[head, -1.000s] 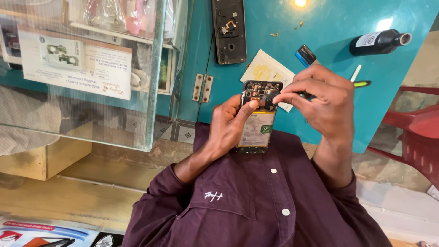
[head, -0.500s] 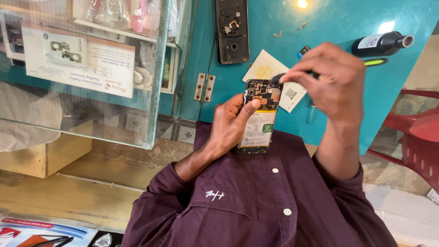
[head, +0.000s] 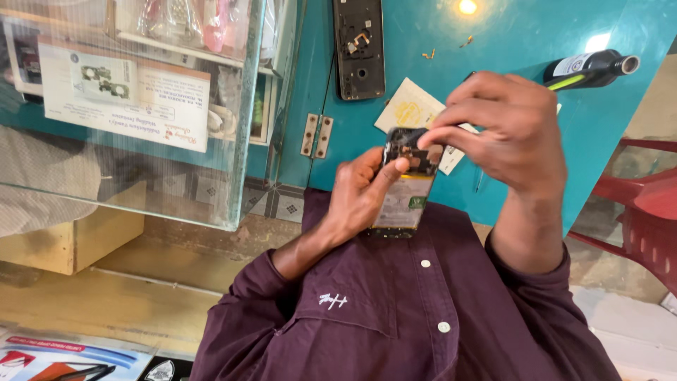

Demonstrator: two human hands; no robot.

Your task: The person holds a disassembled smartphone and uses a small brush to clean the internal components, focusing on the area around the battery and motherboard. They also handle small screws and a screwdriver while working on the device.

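**Opened phone held over teal table, both hands engaged**

Presently, the phone [head: 407, 187] sits at the centre of the frame, back cover off, circuit board at its top and battery below exposed. The left hand [head: 360, 194] grips it from the left side, fingers wrapped behind the body and the thumb pressed against the upper left edge of the board. The right hand [head: 504, 134] comes in from the upper right, its fingers drawn together with the tips pinched at the phone's top right corner; what they pinch, if anything, is too small to tell. The phone stands roughly upright, tilted slightly right, in front of the person's maroon shirt [head: 395, 310].

Behind the hands, a teal table [head: 423, 85] fills the upper centre. On it lies a second phone shell [head: 359, 46], dark, at top centre, well apart from the held phone. A pale card [head: 409, 109] lies just above the held phone, partly hidden by the right hand. A dark bottle [head: 589, 67] lies on its side at upper right, with a yellow-green pen [head: 564, 82] just beside it. A glass case [head: 134, 99] occupies the upper left, and a red chair [head: 645, 212] the right edge.
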